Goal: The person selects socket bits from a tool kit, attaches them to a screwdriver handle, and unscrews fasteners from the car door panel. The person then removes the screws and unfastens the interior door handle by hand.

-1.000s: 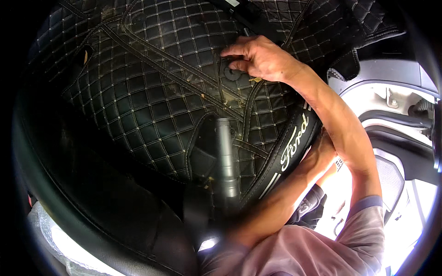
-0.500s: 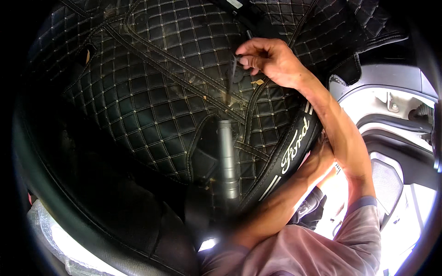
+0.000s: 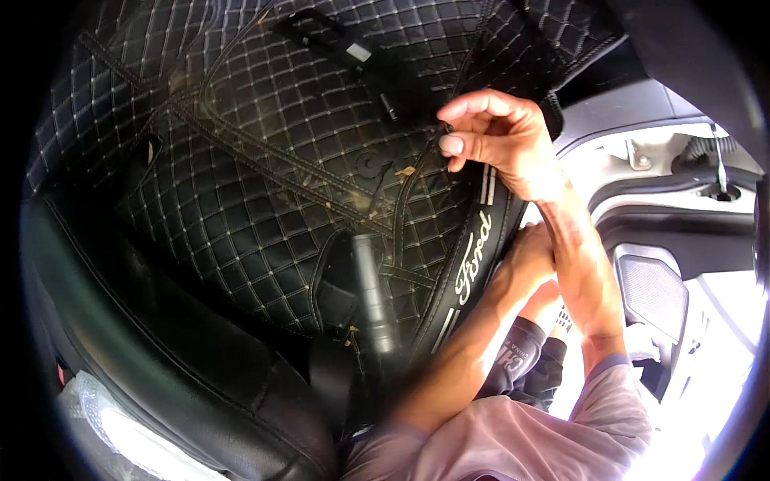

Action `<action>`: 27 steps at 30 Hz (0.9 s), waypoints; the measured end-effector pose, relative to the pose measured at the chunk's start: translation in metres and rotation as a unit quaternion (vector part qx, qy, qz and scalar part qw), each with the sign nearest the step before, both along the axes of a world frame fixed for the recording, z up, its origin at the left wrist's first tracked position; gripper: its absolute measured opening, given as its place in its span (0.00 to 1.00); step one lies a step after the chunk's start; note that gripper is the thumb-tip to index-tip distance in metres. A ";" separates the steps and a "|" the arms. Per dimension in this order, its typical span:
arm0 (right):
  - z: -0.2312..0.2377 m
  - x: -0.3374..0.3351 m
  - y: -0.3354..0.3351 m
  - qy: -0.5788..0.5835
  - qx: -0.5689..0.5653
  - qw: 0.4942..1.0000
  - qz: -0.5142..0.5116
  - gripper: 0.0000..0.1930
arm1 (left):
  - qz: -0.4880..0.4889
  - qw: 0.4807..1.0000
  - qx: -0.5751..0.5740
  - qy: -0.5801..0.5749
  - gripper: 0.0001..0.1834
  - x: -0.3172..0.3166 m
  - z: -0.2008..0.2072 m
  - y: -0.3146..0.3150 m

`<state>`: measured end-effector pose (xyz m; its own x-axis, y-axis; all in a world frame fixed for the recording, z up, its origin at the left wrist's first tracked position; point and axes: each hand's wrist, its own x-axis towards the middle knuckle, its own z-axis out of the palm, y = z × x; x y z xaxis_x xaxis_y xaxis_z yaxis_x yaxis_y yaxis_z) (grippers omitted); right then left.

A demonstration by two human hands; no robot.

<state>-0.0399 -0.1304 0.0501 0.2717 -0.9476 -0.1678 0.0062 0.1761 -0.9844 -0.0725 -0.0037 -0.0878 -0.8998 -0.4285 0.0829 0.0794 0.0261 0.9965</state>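
Observation:
My right hand (image 3: 509,148) hovers at the upper right, above the door-side edge of a black quilted floor mat (image 3: 241,200). Its thumb and forefinger pinch a small dark piece (image 3: 446,128), too small to name. My left forearm (image 3: 457,353) passes beneath the right one. Near the sill, the left hand (image 3: 536,240) is mostly covered by the right forearm, so its fingers do not show. Left of the right hand, a flat round dark part (image 3: 371,164) with a thin strip lies on the mat, beside a dry leaf (image 3: 405,171).
A grey ringed cylinder, perhaps a flashlight (image 3: 370,289), stretches over the mat's near side. Further off lies a long black part (image 3: 353,56) with a white label. A black seat (image 3: 184,345) fills the lower left. The open door (image 3: 662,280) stands at the right.
My right hand has moved right, away from the round dark part, which stays on the mat. The view has shifted, bringing more of the labelled black part into sight.

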 end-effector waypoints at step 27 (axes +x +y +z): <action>0.080 -0.028 0.085 0.268 -0.306 0.897 -0.174 0.12 | 0.214 0.800 0.334 0.450 0.24 0.098 0.106 -0.069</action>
<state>-0.0676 -0.0450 0.1299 -0.0224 -0.9183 0.3953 -0.5471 -0.3197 -0.7736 0.0256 -0.0729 0.0177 -0.3636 -0.9003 0.2391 0.8989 -0.2717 0.3438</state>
